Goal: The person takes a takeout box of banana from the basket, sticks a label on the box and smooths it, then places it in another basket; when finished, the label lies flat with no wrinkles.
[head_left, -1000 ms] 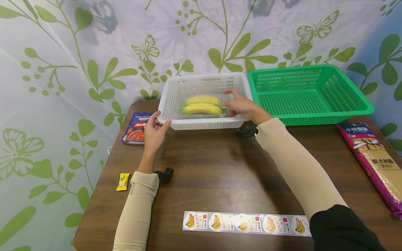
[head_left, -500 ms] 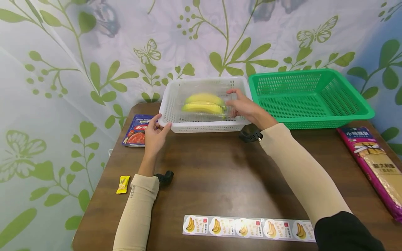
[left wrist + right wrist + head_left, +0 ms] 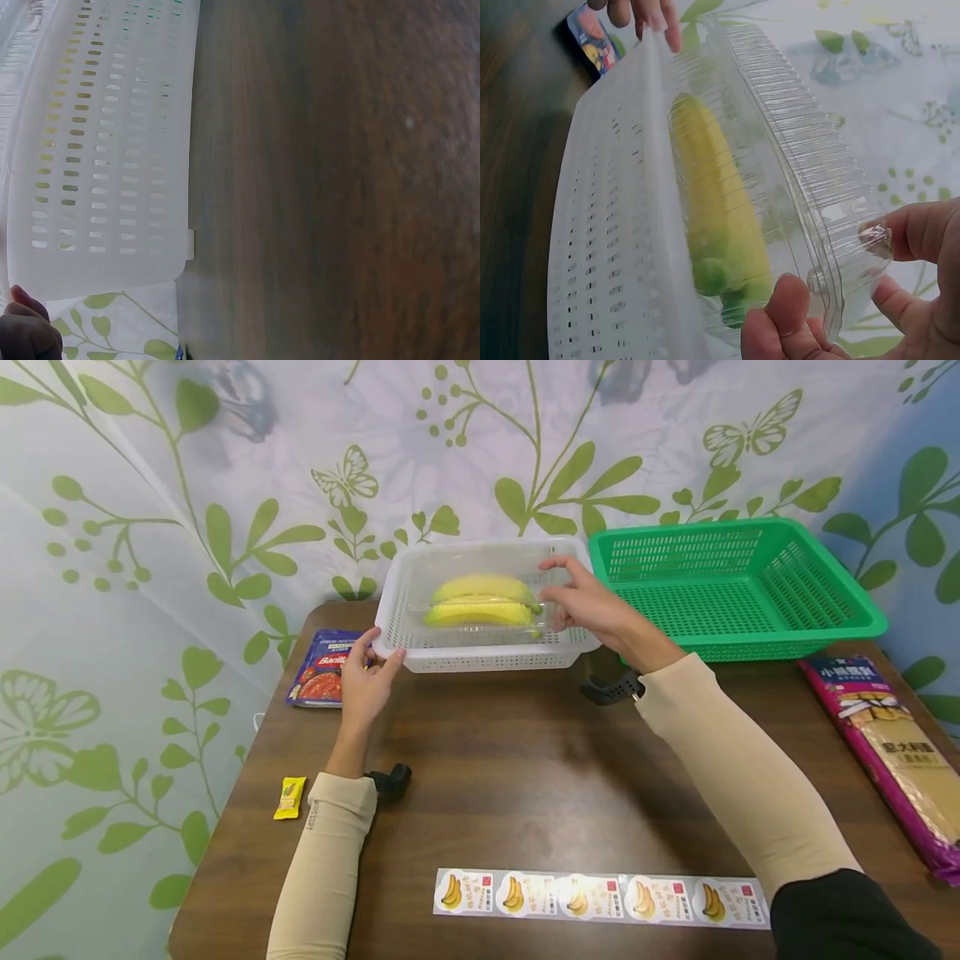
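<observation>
A white plastic basket (image 3: pixel 491 659) stands at the back of the table, and my left hand (image 3: pixel 367 685) grips its near left corner. Inside the basket's outline is a clear plastic box (image 3: pixel 795 112) with yellow bananas (image 3: pixel 480 612) in it. My right hand (image 3: pixel 596 608) holds the box by its right end, thumb and fingers around the edge. In the right wrist view the box rises partly above the basket's rim, and the bananas' greenish ends face the right hand. From the left wrist, the basket's slotted side (image 3: pixel 105 150) shows, with only some fingertips of the left hand visible.
Right of the white basket stands a green basket (image 3: pixel 750 644). A blue sauce pouch (image 3: pixel 321 681) lies by the left hand, a small yellow packet (image 3: pixel 289 798) nearer. A strip of banana stickers (image 3: pixel 600 897) lies in front; a pasta bag (image 3: pixel 892 743) lies far right.
The right hand has lifted the clear box with the bananas somewhat within the basket, its forearm shifting slightly right. The left hand keeps its hold on the basket corner.
</observation>
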Motion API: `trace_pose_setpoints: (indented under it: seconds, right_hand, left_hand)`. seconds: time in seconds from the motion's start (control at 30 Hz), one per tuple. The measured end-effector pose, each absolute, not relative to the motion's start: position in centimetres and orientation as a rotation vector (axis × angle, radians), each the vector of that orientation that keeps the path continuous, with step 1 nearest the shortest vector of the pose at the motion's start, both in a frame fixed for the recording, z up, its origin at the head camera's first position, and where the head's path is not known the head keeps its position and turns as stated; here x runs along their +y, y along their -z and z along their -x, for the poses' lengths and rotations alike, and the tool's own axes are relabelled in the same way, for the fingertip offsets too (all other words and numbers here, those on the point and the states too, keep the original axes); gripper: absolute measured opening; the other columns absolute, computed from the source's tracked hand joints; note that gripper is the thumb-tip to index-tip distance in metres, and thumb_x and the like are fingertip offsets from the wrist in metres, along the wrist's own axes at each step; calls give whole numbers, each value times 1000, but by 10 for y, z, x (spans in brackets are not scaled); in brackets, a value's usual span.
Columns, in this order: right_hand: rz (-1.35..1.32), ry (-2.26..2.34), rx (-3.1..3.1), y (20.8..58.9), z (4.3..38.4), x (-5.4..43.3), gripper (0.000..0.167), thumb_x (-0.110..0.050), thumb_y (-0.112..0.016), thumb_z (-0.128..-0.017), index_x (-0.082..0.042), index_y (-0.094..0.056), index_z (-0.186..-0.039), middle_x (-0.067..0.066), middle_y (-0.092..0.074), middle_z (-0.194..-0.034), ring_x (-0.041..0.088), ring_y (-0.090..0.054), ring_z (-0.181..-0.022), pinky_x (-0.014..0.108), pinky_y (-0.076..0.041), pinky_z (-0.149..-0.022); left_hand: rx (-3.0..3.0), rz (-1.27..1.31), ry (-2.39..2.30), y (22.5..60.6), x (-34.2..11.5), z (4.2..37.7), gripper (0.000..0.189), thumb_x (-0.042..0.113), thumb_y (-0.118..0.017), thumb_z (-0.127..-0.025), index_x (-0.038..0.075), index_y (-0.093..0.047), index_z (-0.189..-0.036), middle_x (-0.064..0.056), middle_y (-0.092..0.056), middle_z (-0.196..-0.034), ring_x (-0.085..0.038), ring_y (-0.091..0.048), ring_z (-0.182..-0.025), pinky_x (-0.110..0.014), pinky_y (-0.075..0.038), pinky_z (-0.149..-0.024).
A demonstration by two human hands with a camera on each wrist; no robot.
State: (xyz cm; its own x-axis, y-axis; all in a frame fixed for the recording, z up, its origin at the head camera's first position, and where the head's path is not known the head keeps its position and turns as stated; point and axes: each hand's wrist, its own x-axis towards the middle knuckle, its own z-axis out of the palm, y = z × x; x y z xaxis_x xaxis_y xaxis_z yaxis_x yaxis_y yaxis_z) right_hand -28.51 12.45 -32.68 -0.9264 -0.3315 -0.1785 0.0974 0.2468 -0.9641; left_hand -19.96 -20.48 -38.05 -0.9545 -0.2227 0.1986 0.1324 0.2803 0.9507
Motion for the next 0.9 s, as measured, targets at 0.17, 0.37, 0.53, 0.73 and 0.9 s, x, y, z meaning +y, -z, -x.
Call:
trace_pose_setpoints:
  seconds: [0.17,0.37,0.53,0.73,0.9]
  right_hand:
    - [241,1706,2249,316,275,131,50,-24,-54,-106,-22,-31,-151,20,-49,-122,31,-56,-73,44,-49,-90]
    - [288,1741,2233,304,263,136,47,-28,-56,-105,-26,-35,-148,18,-49,-118,31,-53,-71,45,-50,-88]
    - [350,1786,2205,297,248,142,46,-27,-57,-106,-24,-37,-147,16,-47,-104,30,-46,-69,44,-50,-82]
    - [360,1747,2284,296,221,157,46,-28,-58,-105,-24,-38,-146,16,-48,-111,28,-46,-67,43,-48,-76]
    - [346,1698,2362,297,194,171,47,-31,-59,-105,-26,-39,-148,14,-49,-122,28,-48,-72,42,-46,-74]
  left_hand:
    - [-2264,-75,1708,380,-204,201,56,5,-71,-95,-10,-48,-144,-31,-53,-101,-7,-41,-58,-16,-35,-53]
    - [-2272,-101,1708,380,-204,200,56,6,-72,-95,-8,-49,-144,-23,-54,-98,-5,-40,-58,-16,-36,-53]
    - [-2263,-105,1728,380,-205,201,56,6,-72,-95,-8,-49,-144,-14,-52,-94,-5,-41,-57,-16,-36,-54]
    - [-2278,-114,1741,381,-204,199,56,5,-69,-96,-7,-48,-146,-25,-51,-100,-6,-40,-59,-16,-36,-54]
    - [-2265,-111,1731,398,-210,208,57,9,-70,-96,-4,-48,-148,-16,-51,-96,-5,-38,-55,-16,-34,-51]
